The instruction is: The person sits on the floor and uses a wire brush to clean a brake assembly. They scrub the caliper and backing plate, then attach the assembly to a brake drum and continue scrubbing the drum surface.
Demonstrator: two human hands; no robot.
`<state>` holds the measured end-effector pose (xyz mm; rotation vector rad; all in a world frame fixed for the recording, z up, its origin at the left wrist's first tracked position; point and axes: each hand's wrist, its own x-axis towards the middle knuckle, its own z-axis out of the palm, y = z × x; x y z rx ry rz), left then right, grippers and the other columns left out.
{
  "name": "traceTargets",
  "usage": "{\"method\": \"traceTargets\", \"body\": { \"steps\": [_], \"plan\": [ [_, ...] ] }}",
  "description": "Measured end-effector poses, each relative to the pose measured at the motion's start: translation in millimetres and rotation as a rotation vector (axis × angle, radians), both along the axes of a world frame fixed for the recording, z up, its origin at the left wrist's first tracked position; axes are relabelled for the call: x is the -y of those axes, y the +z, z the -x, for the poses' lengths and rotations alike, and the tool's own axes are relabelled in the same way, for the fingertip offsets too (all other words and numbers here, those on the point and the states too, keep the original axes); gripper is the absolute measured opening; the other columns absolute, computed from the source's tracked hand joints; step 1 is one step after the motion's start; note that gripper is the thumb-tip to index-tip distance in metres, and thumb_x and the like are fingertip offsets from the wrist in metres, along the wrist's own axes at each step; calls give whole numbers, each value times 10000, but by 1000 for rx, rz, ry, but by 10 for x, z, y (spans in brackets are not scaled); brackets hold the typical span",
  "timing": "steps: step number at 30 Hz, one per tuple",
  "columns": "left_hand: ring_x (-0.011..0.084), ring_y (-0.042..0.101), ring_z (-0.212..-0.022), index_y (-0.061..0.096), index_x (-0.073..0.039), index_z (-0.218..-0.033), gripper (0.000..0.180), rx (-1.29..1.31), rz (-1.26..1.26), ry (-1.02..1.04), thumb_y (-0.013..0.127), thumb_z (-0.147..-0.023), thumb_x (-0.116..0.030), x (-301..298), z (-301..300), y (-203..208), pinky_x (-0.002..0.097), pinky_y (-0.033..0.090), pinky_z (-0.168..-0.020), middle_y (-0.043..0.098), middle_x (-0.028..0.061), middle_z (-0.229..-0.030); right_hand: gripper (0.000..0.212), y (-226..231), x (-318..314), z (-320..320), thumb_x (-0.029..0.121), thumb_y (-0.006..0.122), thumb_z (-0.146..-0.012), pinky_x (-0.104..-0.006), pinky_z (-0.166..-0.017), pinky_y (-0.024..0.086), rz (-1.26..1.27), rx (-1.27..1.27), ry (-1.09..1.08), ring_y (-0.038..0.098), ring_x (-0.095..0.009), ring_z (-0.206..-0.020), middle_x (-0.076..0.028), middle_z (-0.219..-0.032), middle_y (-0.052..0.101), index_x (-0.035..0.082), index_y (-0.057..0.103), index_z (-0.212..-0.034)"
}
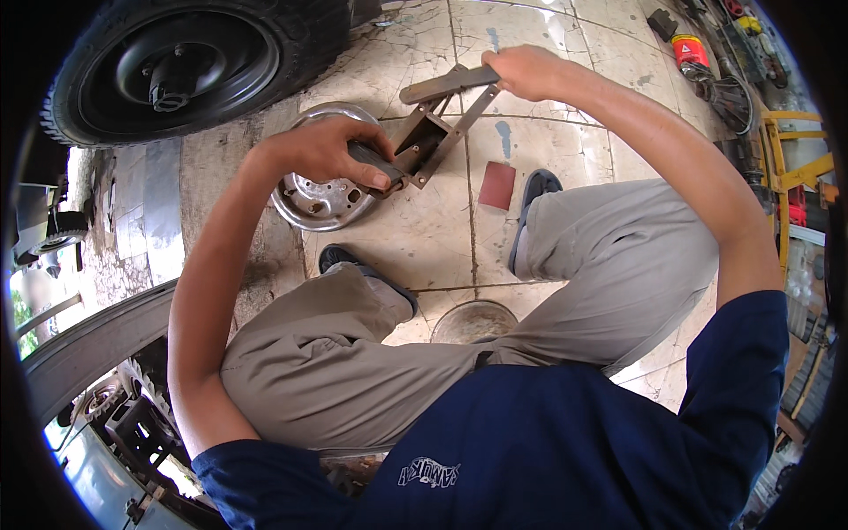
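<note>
In front of me is a dark, worn metal bracket (pixel 421 144) with flat arms and holes in its plates. My left hand (pixel 331 152) is curled palm down over a dark, block-like end of it, thumb pressed along the side. My right hand (pixel 525 72) is closed at the far side round the end of a flat dark metal bar (pixel 446 85), which lies across the bracket's upper arms. Whether bar and bracket are joined I cannot tell. A silvery round wheel disc (pixel 309 205) with holes lies on the floor, partly under my left hand. Near the bracket is a reddish-brown sheet of sandpaper (pixel 497 185).
A large black wheel with its tyre (pixel 305 44) stands at the far left. A round pale container (pixel 474 320) sits between my feet. To the right are a red tin (pixel 690 51), dark machine parts (pixel 730 102) and a yellow metal frame (pixel 799 168). Cracked tiles (pixel 433 238) cover the floor.
</note>
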<state>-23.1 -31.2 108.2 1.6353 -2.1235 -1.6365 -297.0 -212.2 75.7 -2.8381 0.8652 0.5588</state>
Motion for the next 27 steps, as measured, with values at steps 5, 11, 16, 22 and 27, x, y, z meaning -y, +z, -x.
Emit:
{"method": "traceTargets", "body": {
  "steps": [5, 11, 16, 22, 27],
  "plan": [
    [196, 617, -1047, 679, -83, -1156, 552, -65, 5, 63, 810, -770, -454, 29, -78, -84, 349, 472, -940, 667, 73, -1103, 310, 158, -23, -67, 252, 624, -951, -466, -871, 518, -125, -50, -29, 652, -386, -1010, -215, -1007, 687, -19, 591, -1098],
    [244, 606, -1126, 670, -84, -1195, 555, 11, 9, 34, 786, -802, -458, 26, 191, 45, 371, 447, -1000, 667, 110, -1146, 319, 20, -151, -5, 211, 651, -925, -464, -866, 518, -137, -19, -56, 645, -381, -1035, -226, -1030, 677, -41, 571, -1101],
    [275, 602, -1157, 678, -99, -1213, 607, 21, 61, 20, 749, -805, -542, 7, 83, -38, 386, 442, -1014, 668, 121, -1186, 328, -60, -214, -2, 197, 629, -926, -468, -867, 514, -114, -24, 43, 645, -381, -1030, -226, -1059, 666, -36, 537, -1138],
    [298, 611, -1148, 701, -103, -1202, 633, 53, 72, -6, 734, -796, -587, 20, 214, 36, 405, 449, -1004, 680, 141, -1178, 324, -123, -133, 128, 206, 623, -932, -467, -885, 491, -255, 23, 42, 628, -379, -1034, -211, -1063, 656, -5, 539, -1162],
    [312, 604, -1169, 701, -112, -1210, 721, 57, 61, -37, 684, -785, -694, 56, 178, -6, 419, 450, -1007, 682, 153, -1188, 313, -91, -65, 45, 210, 622, -937, -462, -880, 477, -225, 151, -106, 613, -379, -1025, -186, -1074, 637, 24, 535, -1173]
  ]
}}
